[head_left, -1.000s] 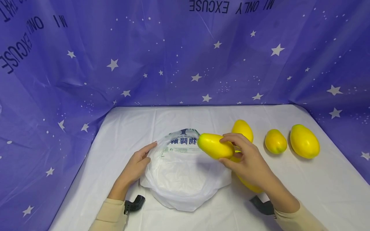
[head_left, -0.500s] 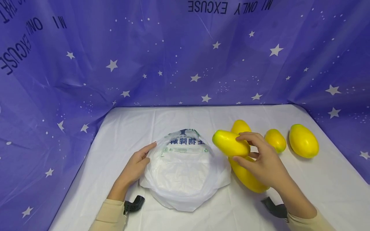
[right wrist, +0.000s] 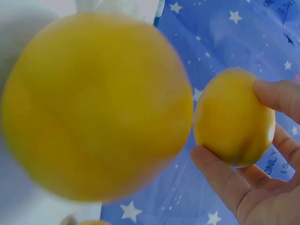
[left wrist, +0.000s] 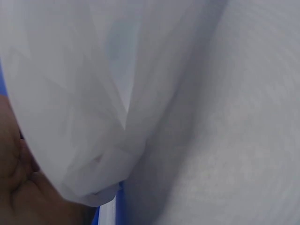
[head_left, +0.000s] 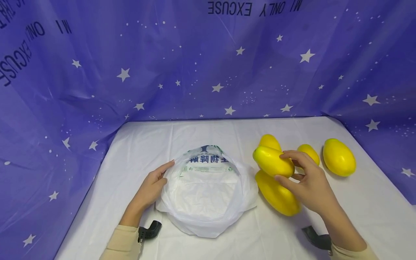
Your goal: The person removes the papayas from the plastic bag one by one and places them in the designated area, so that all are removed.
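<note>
My left hand (head_left: pixel 150 188) holds the left rim of a translucent white plastic bag (head_left: pixel 208 225) whose mouth faces up. In the left wrist view the bag's film hangs in front of part of the left hand (left wrist: pixel 28 187). To the right of the bag, my right hand (head_left: pixel 308 180) grips a yellow papaya (head_left: pixel 273 160) with a green tip, thumb on one side and fingers on the other. The right wrist view has this papaya (right wrist: pixel 234 117) between thumb and fingertips. Below it in the head view, a larger long yellow fruit (head_left: pixel 277 196) lies against the bag's right side.
Another yellow fruit (head_left: pixel 269 141) is partly hidden behind the held papaya. A small yellow fruit (head_left: pixel 310 155) and a large one (head_left: pixel 339 157) lie farther right. White cloth (head_left: pixel 146 144) covers the table, and a purple star-print curtain (head_left: pixel 195 65) hangs behind it.
My right hand has drawn the papaya rightward, from over the bag's right edge to above the long yellow fruit. The left hand stays at the bag's rim.
</note>
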Demonstrator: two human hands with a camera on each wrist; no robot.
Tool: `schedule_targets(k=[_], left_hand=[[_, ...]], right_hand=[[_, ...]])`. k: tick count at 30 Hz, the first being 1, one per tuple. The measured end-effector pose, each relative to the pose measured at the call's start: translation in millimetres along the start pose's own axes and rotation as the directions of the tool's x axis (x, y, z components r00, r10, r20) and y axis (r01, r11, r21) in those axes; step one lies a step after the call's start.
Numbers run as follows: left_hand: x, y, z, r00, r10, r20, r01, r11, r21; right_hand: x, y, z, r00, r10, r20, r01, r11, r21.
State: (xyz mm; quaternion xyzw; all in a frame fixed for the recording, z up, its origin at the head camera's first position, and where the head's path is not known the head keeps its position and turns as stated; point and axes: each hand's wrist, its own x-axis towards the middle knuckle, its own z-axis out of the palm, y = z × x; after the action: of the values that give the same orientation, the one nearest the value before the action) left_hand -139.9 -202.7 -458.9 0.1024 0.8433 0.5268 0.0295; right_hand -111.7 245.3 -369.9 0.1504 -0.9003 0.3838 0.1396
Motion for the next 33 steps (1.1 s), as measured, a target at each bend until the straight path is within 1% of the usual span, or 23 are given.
schedule_targets(k=[7,11,15,19,21,24,26,28,33], left_hand=[[0.2,0.2,-0.1,1.0,0.009,0.005,-0.009,1.0,0.0],[-0.3,1.3,0.0,1.0,0.003,0.006,-0.003,1.0,-0.002],[-0.3,0.6,0.0,1.0,-0.008,0.005,0.008,1.0,-0.011],[0.9,-1.3,-0.6,1.0,-0.003,0.0,0.003,1.0,-0.006],[1.3,-1.8,-0.9,1.0,0.002,-0.003,-0.002,1.0,-0.002],[1.3,-1.4,-1.1,1.0,-0.002,-0.004,0.002,1.0,-0.002],[0.9,-0.6,-1.2,1.0,-0.001,-0.004,0.001,1.0,-0.003],[1.0,-0.7,-0.9,1.0,-0.002,-0.004,0.002,1.0,-0.005],[1.8,-1.1,0.0,1.0,0.008,-0.002,-0.008,1.0,-0.021]], right_hand=[[-11,18,-12,0.997,0.047,-0.053,-0.048,0.999,-0.017],[-20,31,-18,0.992,0.09,-0.085,-0.093,0.995,-0.038],[-31,42,-23,0.983,0.155,-0.1,-0.162,0.985,-0.059],[-41,49,-27,0.966,0.233,-0.113,-0.242,0.967,-0.082],[-46,53,-28,0.96,0.251,-0.123,-0.263,0.961,-0.09],[-53,60,-30,0.958,0.249,-0.14,-0.264,0.959,-0.107],[-56,64,-31,0.961,0.238,-0.14,-0.254,0.961,-0.108],[-60,66,-32,0.961,0.245,-0.128,-0.26,0.959,-0.117],[-65,69,-34,0.955,0.287,-0.07,-0.294,0.947,-0.129]])
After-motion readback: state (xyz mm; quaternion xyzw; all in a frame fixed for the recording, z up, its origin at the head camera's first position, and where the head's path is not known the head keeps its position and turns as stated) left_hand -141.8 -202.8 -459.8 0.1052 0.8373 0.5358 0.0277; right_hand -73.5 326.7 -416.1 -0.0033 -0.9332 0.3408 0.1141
